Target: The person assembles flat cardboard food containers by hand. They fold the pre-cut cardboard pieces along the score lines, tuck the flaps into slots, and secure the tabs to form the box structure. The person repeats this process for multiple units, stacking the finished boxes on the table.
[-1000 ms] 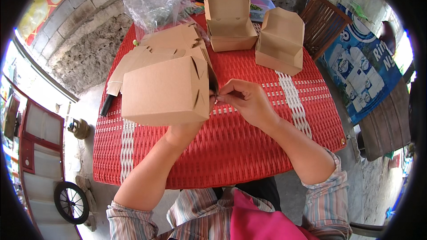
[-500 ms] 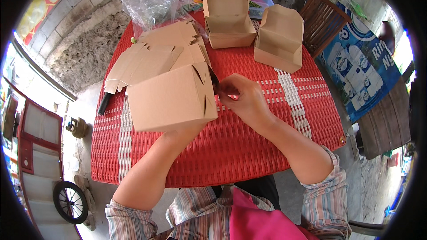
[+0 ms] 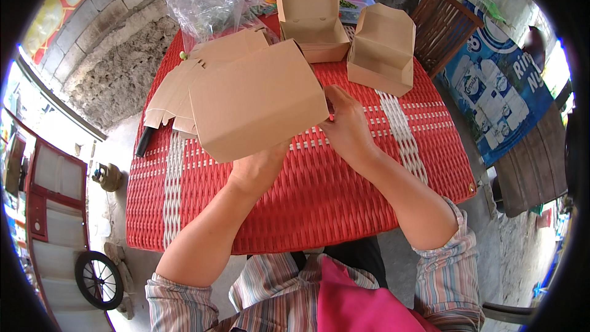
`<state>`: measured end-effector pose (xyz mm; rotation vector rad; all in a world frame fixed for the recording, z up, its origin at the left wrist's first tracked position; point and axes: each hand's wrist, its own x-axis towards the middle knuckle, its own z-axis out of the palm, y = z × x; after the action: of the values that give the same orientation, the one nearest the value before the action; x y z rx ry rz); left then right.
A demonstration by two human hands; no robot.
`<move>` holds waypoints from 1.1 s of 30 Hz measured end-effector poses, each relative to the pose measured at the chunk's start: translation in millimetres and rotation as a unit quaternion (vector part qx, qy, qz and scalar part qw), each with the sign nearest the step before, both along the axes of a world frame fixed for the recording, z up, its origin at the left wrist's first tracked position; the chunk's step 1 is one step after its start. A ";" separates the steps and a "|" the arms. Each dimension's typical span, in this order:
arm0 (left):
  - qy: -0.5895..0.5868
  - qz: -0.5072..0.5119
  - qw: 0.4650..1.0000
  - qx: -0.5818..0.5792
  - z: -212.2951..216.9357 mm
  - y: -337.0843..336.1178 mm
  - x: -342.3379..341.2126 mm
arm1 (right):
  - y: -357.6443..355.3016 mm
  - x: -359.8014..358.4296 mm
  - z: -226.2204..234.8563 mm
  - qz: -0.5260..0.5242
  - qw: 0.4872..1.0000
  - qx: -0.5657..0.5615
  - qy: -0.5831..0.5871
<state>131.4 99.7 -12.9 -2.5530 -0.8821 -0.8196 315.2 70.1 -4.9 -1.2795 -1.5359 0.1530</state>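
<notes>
A brown cardboard food box (image 3: 258,101) is held up above the table, tilted, with a broad plain face toward me. My left hand (image 3: 261,169) supports it from beneath, its fingers hidden behind the cardboard. At the right-hand edge my right hand (image 3: 345,114) grips the box with bent fingers, the tips partly out of sight. Flat unfolded box blanks (image 3: 172,95) lie stacked behind and to the left of it. Beyond, two folded boxes stand with lids up: one open box (image 3: 313,43) at the back and another open box (image 3: 381,64) to its right.
The table (image 3: 307,209) has a red and white woven cover. A clear plastic bag (image 3: 209,6) and a translucent container (image 3: 356,3) sit at the far side. A black handle (image 3: 145,141) pokes out by the blanks. A wooden chair (image 3: 445,27) stands at the far right.
The box has risen and moved right, turning so that its slotted side no longer shows. My right hand has shifted slightly right and now meets the box's edge.
</notes>
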 end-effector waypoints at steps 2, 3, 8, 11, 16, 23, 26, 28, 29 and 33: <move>-0.030 -0.040 0.998 0.028 -6.2 3.3 -0.7 | -1.3 -0.8 1.2 0.010 1.000 0.004 -0.025; -0.045 -0.060 0.996 0.043 -10.4 5.3 -1.4 | -2.1 0.3 1.5 0.020 1.000 -0.004 -0.021; -0.252 -0.167 0.953 -0.010 -32.0 11.7 -2.7 | -1.6 -0.1 1.1 0.025 0.999 -0.028 0.036; -0.249 -0.175 0.952 0.031 -38.5 9.9 -1.2 | 0.0 3.9 1.1 0.016 1.000 0.008 -0.020; -0.118 -0.131 0.984 0.025 -20.3 -1.1 3.8 | 4.8 0.0 -7.3 0.012 1.000 -0.022 0.014; -0.011 0.019 0.997 0.072 19.6 -21.1 9.7 | 2.8 5.2 5.5 -0.070 0.997 0.018 0.017; -0.025 0.015 0.998 0.055 29.1 -23.1 2.7 | 5.0 13.6 7.5 -0.073 0.996 0.000 0.060; -0.050 -0.003 0.998 0.046 32.7 -25.2 -0.2 | 0.2 16.9 13.6 -0.019 0.989 -0.016 0.149; -0.077 -0.023 0.995 0.056 33.8 -26.3 -0.5 | -2.1 17.1 16.6 0.008 0.981 -0.024 0.193; -0.287 -0.112 0.950 0.056 43.5 -31.2 4.4 | -1.5 11.7 2.5 0.203 0.964 0.067 0.160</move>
<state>135.8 68.4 30.5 -2.3663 -0.6648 -1.6854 326.9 68.6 -2.4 -0.7755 -1.4789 0.4864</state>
